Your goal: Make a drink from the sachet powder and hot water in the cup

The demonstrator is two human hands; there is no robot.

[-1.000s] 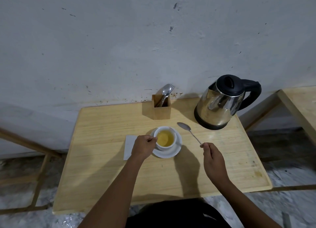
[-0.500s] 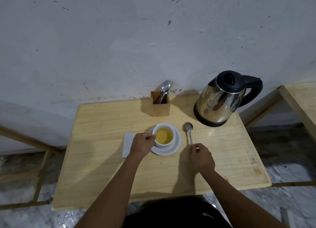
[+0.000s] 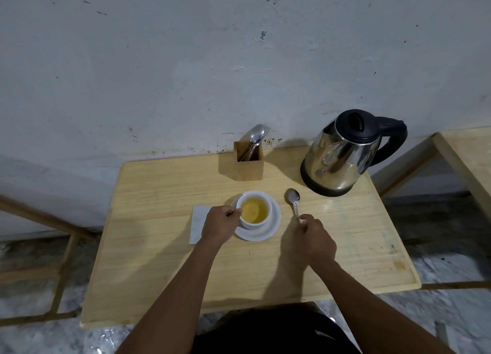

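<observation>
The wooden table (image 3: 159, 260) bears a saucer (image 3: 268, 232), spoon (image 3: 293, 198), kettle (image 3: 337, 159), napkin (image 3: 198, 222) and cutlery box (image 3: 249, 167).

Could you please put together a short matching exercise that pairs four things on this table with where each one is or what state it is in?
Things:
1. cup
2. spoon
3. kettle
4. wooden holder

Places or states:
A. stands at the back of the table by the wall, with cutlery sticking out of it
B. lies on the table right of the saucer, its handle in the right hand
C. sits on a white saucer, holds yellow liquid, with the left hand at its side
D. lid shut, at the table's back right corner

Pairs: 1-C, 2-B, 3-D, 4-A
</observation>
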